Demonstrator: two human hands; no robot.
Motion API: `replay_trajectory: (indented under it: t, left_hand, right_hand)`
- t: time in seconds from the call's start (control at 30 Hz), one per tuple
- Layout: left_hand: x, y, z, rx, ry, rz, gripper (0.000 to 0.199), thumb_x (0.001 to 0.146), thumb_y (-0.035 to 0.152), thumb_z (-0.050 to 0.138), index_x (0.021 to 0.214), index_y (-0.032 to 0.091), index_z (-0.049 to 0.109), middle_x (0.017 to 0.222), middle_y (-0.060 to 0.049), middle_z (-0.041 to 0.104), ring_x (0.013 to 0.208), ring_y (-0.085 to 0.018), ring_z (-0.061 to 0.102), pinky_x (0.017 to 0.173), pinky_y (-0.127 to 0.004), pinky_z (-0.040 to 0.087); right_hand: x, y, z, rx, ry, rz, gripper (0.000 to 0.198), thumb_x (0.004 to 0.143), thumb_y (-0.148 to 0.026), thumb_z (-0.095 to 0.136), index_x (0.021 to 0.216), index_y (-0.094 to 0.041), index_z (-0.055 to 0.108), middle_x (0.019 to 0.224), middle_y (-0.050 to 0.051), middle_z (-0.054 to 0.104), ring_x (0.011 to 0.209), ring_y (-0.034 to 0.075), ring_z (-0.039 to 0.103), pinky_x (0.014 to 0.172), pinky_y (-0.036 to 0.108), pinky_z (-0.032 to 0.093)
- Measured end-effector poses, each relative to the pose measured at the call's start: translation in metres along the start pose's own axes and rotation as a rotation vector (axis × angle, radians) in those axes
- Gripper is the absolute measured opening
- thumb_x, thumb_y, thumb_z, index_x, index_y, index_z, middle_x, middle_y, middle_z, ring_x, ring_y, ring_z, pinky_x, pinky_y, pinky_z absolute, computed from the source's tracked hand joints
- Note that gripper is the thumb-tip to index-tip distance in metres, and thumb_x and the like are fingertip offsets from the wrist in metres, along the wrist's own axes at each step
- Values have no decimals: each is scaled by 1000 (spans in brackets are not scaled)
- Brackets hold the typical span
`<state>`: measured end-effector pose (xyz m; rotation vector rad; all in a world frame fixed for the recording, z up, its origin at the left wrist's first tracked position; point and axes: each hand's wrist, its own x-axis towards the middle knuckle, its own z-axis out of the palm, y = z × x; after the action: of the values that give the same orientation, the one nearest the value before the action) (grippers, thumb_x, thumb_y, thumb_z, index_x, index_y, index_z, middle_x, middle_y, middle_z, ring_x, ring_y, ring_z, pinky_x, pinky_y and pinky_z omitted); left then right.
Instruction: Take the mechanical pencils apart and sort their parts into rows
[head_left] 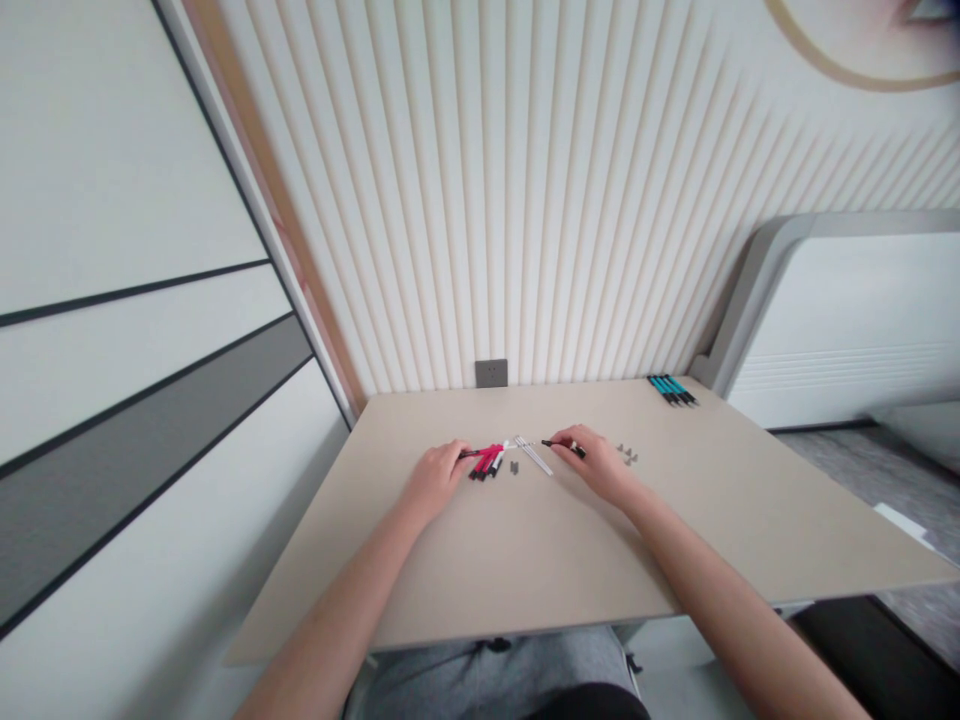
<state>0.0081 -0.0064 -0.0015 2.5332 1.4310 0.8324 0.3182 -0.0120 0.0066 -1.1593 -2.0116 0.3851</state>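
My left hand (436, 478) pinches the black end of a red pen barrel (491, 450), which points right with a thin white refill seeming to stick out of it. Opposite it, my right hand (600, 464) has its fingers closed on a black pen part (551, 442) pointing left, apart from the barrel. Below the held barrel lie several more red and white pen barrels (482, 468) with black ends. White refills (537, 457) rest between my hands. Small grey pieces (514, 467) sit just left of them, and more grey pieces (628, 455) are right of my right hand.
Several assembled blue-and-black pens (673, 390) lie in a row at the back right of the beige table (510, 570). A ribbed wall with a dark socket (491, 373) rises behind. A white cabinet stands left, and a pale headboard (855, 310) is at right.
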Motion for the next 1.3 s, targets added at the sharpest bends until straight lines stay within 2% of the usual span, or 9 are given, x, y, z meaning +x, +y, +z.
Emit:
replay_trajectory:
  t: [0.5, 0.73, 1.03, 1.3]
  left_hand:
    - [0, 2, 0, 14, -31, 24, 17, 98, 32, 46, 103, 23, 60, 95, -3, 70, 86, -21, 63, 76, -32, 46]
    - [0, 3, -1, 20, -49, 50, 18, 98, 33, 46, 102, 22, 59, 91, -3, 70, 84, -20, 64, 77, -31, 45]
    - [0, 9, 4, 73, -69, 197, 20, 99, 34, 46, 102, 20, 60, 92, -4, 69, 84, -19, 63, 78, -32, 45]
    - [-1, 11, 6, 73, -25, 271, 16, 98, 32, 49, 103, 20, 59, 94, -3, 70, 84, -19, 64, 77, -32, 45]
  right_hand:
    - [0, -1, 1, 22, -27, -92, 23, 94, -39, 52, 94, -22, 68, 92, 7, 69, 89, 21, 61, 83, 36, 48]
    - [0, -5, 5, 43, -64, -120, 22, 94, -37, 52, 93, -22, 68, 92, 7, 68, 89, 21, 61, 84, 37, 47]
    - [-3, -10, 24, 62, -71, -137, 22, 91, -34, 60, 109, -22, 64, 95, 7, 67, 89, 20, 61, 84, 36, 48]
    - [-4, -6, 33, 112, -8, -165, 23, 89, -31, 62, 110, -23, 63, 92, 6, 67, 86, 21, 62, 80, 35, 49]
